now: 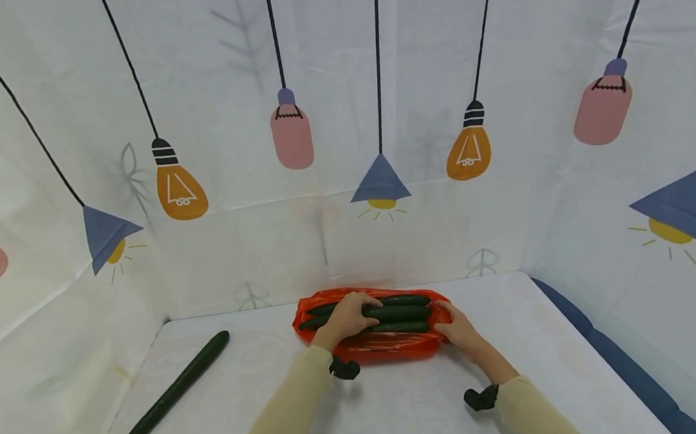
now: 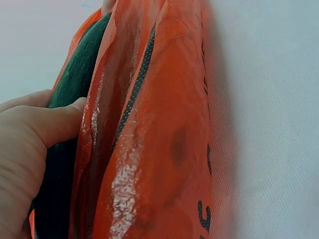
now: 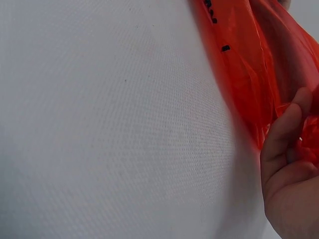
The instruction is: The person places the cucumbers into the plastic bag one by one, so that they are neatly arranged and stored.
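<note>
Left hand (image 1: 346,318) curled on cucumbers (image 1: 395,314)

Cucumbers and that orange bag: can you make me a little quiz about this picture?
1. True or false: every cucumber is at the orange bag.
2. Which hand lies on top of the cucumbers in the bag? A) left hand B) right hand
3. Fill in: the lone cucumber lies on the table to the person's ____ of the bag.

Key:
1. False; one lies apart on the table.
2. A; the right hand holds the bag's right end.
3. left
</note>
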`<state>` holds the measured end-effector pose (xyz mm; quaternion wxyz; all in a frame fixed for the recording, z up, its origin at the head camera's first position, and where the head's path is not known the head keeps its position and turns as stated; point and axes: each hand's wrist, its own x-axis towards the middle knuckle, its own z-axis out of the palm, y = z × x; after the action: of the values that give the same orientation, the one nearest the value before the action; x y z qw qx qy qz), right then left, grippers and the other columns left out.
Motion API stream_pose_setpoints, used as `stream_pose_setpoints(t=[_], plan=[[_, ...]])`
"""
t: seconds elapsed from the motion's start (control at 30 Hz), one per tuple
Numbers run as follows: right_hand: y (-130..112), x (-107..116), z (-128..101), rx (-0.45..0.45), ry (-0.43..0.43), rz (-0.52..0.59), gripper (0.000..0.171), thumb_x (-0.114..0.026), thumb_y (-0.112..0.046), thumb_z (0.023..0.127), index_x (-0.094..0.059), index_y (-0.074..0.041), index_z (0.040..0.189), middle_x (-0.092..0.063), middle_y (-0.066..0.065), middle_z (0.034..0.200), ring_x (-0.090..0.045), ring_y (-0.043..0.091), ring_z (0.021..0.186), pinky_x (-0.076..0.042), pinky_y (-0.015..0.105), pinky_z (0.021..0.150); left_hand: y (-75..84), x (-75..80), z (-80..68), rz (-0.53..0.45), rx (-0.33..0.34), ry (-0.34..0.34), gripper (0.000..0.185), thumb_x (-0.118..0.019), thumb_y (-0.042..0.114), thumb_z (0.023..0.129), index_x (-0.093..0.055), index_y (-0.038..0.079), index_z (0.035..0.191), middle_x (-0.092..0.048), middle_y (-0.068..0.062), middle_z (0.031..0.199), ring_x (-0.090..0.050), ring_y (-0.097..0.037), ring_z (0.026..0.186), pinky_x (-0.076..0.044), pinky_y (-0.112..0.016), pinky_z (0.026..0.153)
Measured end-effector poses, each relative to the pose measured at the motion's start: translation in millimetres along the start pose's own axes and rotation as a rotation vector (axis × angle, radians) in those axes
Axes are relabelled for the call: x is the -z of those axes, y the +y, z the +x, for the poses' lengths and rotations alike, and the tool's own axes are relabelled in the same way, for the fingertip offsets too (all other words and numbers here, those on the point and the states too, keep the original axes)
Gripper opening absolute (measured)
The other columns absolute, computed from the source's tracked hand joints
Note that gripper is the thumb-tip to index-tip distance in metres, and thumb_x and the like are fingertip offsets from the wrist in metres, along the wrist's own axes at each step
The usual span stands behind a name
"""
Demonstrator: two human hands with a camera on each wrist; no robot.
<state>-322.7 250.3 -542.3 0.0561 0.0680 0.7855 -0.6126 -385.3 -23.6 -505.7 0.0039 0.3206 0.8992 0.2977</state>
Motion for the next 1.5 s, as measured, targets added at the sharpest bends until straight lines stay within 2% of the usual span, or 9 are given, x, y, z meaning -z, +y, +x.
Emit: stream_pose_setpoints(t=[0.1,0.33,0.57,0.77,1.07,1.17,1.27,1.37,1.5], plan=[[-0.7,-0.9,-1.4,0.006,-0.003,-0.004,0.067,-0.053,0.002,0.085,-0.033,-0.008,0.148,-0.033,0.022,0.133,-0.04,0.037,0.11,-0.047,0.032,0.064,-0.1,1.5,-2.0,-0.007,0.011,0.007,0.028,-0.079,0.02,0.083,-0.073,0.017,0.111,-0.066,0.005,0.112,-0.056,-0.016,0.109,-0.046,-0.035,0.095],[-1.5,-1.4,-2.4,0.016,-0.007,0.015,0.065,-0.054,0.003,0.087,-0.034,-0.007,0.148,-0.037,0.022,0.131,-0.052,0.027,0.083,-0.048,0.032,0.061,-3.5,6.1,-8.0,-0.013,0.032,0.016,0.027,-0.079,0.024,0.084,-0.073,0.018,0.109,-0.066,0.006,0.107,-0.058,-0.014,0.103,-0.047,-0.033,0.092],[-4.1,-0.4,-3.3,0.029,-0.019,0.008,0.065,-0.054,0.003,0.087,-0.032,-0.005,0.148,-0.036,0.024,0.131,-0.051,0.03,0.092,-0.05,0.034,0.063,-8.9,15.3,-16.1,-0.035,0.04,0.05,0.027,-0.079,0.022,0.083,-0.072,0.015,0.109,-0.065,0.005,0.103,-0.059,-0.012,0.097,-0.049,-0.031,0.087],[-5.4,0.1,-3.7,0.017,-0.019,-0.012,0.064,-0.053,0.002,0.088,-0.033,-0.006,0.148,-0.035,0.023,0.132,-0.052,0.029,0.089,-0.05,0.034,0.064,-17.0,24.3,-27.2,-0.071,0.056,0.067,0.025,-0.077,0.018,0.085,-0.072,0.012,0.109,-0.065,0.004,0.102,-0.059,-0.014,0.096,-0.049,-0.033,0.087],[0.0,-0.1,-0.6,0.021,-0.019,-0.029,0.064,-0.054,0.0,0.088,-0.032,-0.007,0.147,-0.033,0.023,0.133,-0.052,0.03,0.088,-0.05,0.033,0.064,-33.3,41.8,-54.9,-0.056,0.065,0.125,0.024,-0.078,0.017,0.084,-0.073,0.012,0.107,-0.065,0.003,0.1,-0.059,-0.016,0.093,-0.05,-0.035,0.083],[2.5,-0.5,0.6,0.021,-0.022,-0.031,0.065,-0.054,0.0,0.088,-0.031,-0.006,0.148,-0.032,0.024,0.135,-0.048,0.034,0.1,-0.05,0.033,0.066,-41.6,46.5,-67.2,-0.056,0.081,0.153,0.023,-0.078,0.017,0.084,-0.073,0.012,0.106,-0.065,0.002,0.099,-0.059,-0.018,0.092,-0.05,-0.038,0.082],[4.8,-1.7,0.7,0.02,-0.034,-0.036,0.066,-0.054,0.0,0.088,-0.03,-0.005,0.149,-0.031,0.025,0.137,-0.042,0.037,0.108,-0.05,0.032,0.067,-51.8,49.9,-79.0,-0.07,0.127,0.173,0.023,-0.079,0.017,0.083,-0.074,0.014,0.105,-0.065,0.002,0.098,-0.059,-0.018,0.091,-0.05,-0.038,0.083],[6.3,-2.6,1.0,0.011,-0.035,-0.028,0.066,-0.055,0.001,0.087,-0.031,-0.005,0.149,-0.033,0.025,0.136,-0.049,0.034,0.098,-0.05,0.032,0.066,-62.5,53.9,-89.2,-0.081,0.171,0.193,0.022,-0.079,0.017,0.083,-0.073,0.016,0.104,-0.066,0.004,0.099,-0.06,-0.017,0.093,-0.05,-0.038,0.086],[7.3,-2.0,2.6,0.024,-0.02,-0.013,0.065,-0.055,0.0,0.087,-0.032,-0.006,0.148,-0.034,0.025,0.132,-0.054,0.027,0.075,-0.05,0.033,0.063,-74.7,61.4,-101.4,-0.088,0.182,0.228,0.021,-0.078,0.016,0.083,-0.073,0.015,0.104,-0.067,0.003,0.1,-0.06,-0.022,0.095,-0.049,-0.041,0.085]])
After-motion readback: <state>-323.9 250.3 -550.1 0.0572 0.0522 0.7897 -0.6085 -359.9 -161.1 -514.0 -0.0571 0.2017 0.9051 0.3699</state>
